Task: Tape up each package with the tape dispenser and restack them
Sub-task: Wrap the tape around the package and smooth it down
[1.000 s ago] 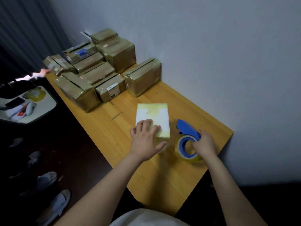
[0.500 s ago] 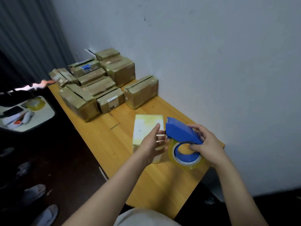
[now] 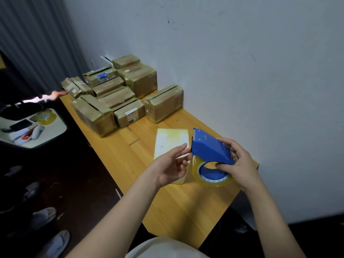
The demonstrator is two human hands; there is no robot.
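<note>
A white package point(image 3: 170, 141) with yellowish tape on its top lies on the wooden table point(image 3: 178, 207) near the front. My right hand point(image 3: 236, 164) grips a blue tape dispenser point(image 3: 210, 149) with a clear tape roll point(image 3: 212, 176), raised just right of the package. My left hand point(image 3: 172, 164) hovers palm up over the package's near end, fingers relaxed, its fingertips by the dispenser's front edge; whether they touch the tape I cannot tell.
Several brown taped packages point(image 3: 119, 95) are stacked at the table's far end, one point(image 3: 163, 103) standing apart by the wall. A small white side table point(image 3: 33, 127) with a tape roll stands at left. Slippered feet point(image 3: 46, 229) show on the dark floor.
My right hand lifted the tape dispenser off the table and tilted it. My left hand left the package top and turned palm up beside the dispenser.
</note>
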